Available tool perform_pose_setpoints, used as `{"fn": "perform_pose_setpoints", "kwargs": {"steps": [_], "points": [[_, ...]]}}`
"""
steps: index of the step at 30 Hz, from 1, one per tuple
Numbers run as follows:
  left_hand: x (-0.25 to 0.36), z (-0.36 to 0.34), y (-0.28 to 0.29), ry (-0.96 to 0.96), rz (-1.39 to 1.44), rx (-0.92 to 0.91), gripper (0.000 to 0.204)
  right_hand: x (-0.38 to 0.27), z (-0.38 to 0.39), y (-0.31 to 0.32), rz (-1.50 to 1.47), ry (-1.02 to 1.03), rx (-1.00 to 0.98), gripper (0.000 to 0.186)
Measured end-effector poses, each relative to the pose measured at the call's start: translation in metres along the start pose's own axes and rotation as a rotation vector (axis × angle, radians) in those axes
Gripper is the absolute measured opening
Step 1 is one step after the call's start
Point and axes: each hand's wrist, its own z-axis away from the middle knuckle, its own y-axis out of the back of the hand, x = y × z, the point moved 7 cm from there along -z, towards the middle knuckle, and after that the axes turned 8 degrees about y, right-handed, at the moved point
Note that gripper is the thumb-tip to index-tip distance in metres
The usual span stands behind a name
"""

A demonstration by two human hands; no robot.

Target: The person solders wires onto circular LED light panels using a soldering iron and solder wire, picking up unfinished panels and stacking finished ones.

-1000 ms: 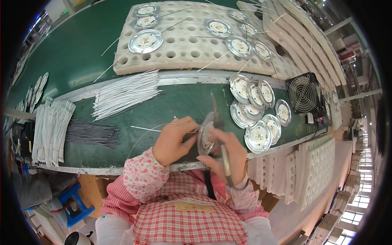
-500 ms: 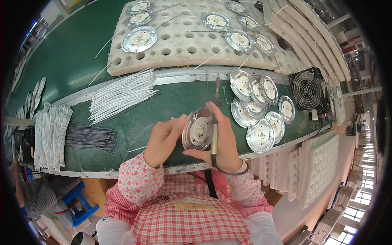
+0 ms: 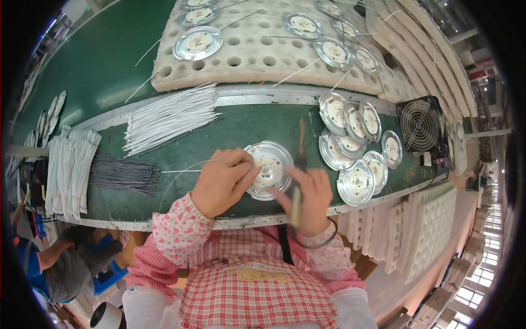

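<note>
A round silver metal disc (image 3: 282,156) with a pale circuit board in its middle lies on the green bench between my hands. Over its left side is my left hand (image 3: 223,181), fingers pinched together at the board. A thin curved wire (image 3: 181,176) runs up into these fingers; their tips hide its end. One white lead (image 3: 183,171) sticks out beside the same hand. My right hand (image 3: 311,200), smeared by motion, grips a soldering iron (image 3: 296,205) against the palm, its tip pointing away from me. Its thumb and forefinger are at the disc's right edge.
Right of my hands lie several similar discs (image 3: 356,182), with a black fan (image 3: 419,125) beyond. White leads (image 3: 170,118) and dark leads (image 3: 123,174) lie to the left. At the back, a holed foam board (image 3: 246,70) carries more discs. A person (image 3: 66,263) is at lower left.
The disc has gone from being held up tilted between both hands to lying flat on the bench. My left fingers have moved onto its middle; my right hand has shifted slightly right and nearer.
</note>
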Motion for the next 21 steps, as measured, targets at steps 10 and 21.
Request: {"fn": "perform_pose_setpoints", "kwargs": {"steps": [10, 21], "points": [[0.0, -0.005, -0.004, -0.044, -0.034, -0.018, 0.006, 0.028, -0.001, 0.026, -0.643, -0.207, 0.034, 0.026], [0.009, -0.003, -0.016, -0.122, -0.289, 0.066, 0.012, 0.025, -0.003, 0.023, -0.624, -0.056, -0.183, 0.02]]}}
